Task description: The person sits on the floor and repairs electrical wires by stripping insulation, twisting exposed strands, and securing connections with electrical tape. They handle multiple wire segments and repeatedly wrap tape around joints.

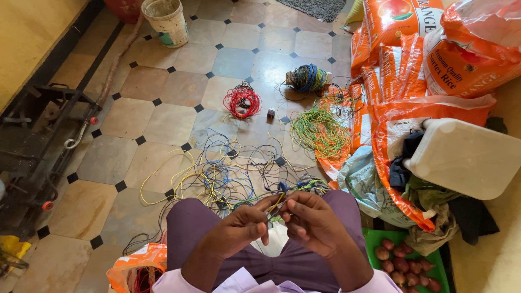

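Observation:
Over my lap, my left hand [239, 229] and my right hand [315, 223] meet fingertip to fingertip, both pinching thin wire ends [278, 206] that run down to a tangled heap of yellow, blue, black and green wires [228, 173] on the tiled floor just ahead of my knees. Further off on the floor lie a red wire coil [242, 101], a loose green-yellow wire bundle [317, 132] and a blue-green coil [307, 77].
Orange printed sacks [429, 59] pile up at the right with a white plastic jerrycan [467, 157] on cloths. A green crate of red onions [404, 263] sits by my right leg. A bucket [166, 20] stands far left, a dark metal frame [38, 141] along the left wall.

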